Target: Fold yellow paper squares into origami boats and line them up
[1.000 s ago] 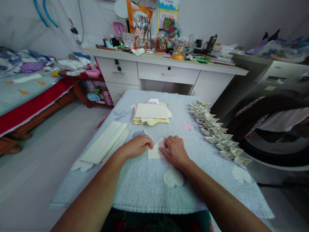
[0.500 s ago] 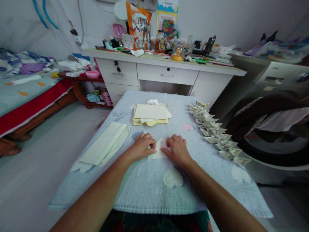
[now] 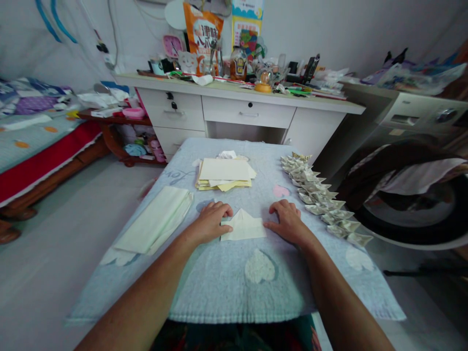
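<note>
A sheet is lying flat between the two grips on the cloth-covered surface, its straight near edge running from one grip toward the other. The step in hand is apparently the flattening of folds; good work here would mean keeping that near edge level while the layers are being pressed. The left grip is resting its thumb on the sheet's left end, thumb and fingers standing apart. The right grip is likewise standing apart, its thumb lying at the right end; whether it is touching cannot be told. Pressing outward from the middle should be serving best, with the left thumb anchoring the thin layers; since the surface is probably yielding, a firmer second stroke may be helping.

The sheet is showing a pale cream colour, a band along its near side, and a central peak pointing away between the grips. A bundle is lying left of the left grip, boats are standing in rows right of the right grip, and a pile is lying beyond both.
</note>
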{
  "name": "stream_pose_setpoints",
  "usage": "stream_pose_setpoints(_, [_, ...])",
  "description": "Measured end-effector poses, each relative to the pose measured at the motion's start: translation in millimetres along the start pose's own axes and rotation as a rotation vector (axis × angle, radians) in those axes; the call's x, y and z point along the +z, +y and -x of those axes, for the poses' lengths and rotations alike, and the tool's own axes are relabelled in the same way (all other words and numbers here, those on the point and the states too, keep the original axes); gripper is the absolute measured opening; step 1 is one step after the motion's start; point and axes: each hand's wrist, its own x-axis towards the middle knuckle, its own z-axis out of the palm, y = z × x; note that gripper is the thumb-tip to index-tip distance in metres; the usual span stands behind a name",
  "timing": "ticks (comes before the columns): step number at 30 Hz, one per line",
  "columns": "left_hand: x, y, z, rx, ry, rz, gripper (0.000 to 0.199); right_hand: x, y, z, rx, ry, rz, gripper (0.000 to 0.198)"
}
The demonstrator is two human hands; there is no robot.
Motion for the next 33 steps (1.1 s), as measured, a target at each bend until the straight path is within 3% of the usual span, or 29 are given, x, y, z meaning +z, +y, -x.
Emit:
stream_pose_setpoints(5, [-0.1,0.1,-1.1,-0.004,-0.009,-0.019,0.028,-2.9,-9.5,0.9,-0.068,0.029,-0.169,0.015])
stream_pose_setpoints(11, [0.7,4.4,-0.7,0.019,0.018,0.062,0.024,3.1,-24.5,3.4,-0.153,-0.007,-0.149,0.029])
stream_pose_setpoints(14, [1.3,8.5,0.3,0.041,0.018,0.213,0.023,6.2,-27.9,4.1,-0.208,-0.023,-0.157,0.030])
stream_pose_setpoints(19, [-2.3,11.9,1.1,0.036,0.012,0.400,0.030,8.4,-27.6,1.5,-0.252,0.041,-0.345,0.008])
stream_pose_setpoints(22, [-4.2,10.2,-0.2,-0.009,0.026,0.473,0.017,8.2,-25.8,-1.1,-0.203,0.138,-0.539,0.014])
stream_pose_setpoints(26, [0.3,8.9,-3.4,-0.065,0.113,0.754,0.025,8.0,-24.9,-2.5,-0.107,0.173,-0.736,0.037])
stream_pose_setpoints(29, [7.3,13.3,-5.5,-0.085,0.162,1.003,0.032,8.6,-28.0,-2.6,-0.161,0.135,-0.771,0.036])
stream_pose_setpoints(33, [16.9,22.8,-9.0,-0.075,0.177,1.080,0.034,12.6,-35.6,-5.0,-0.248,0.104,-0.775,0.028])
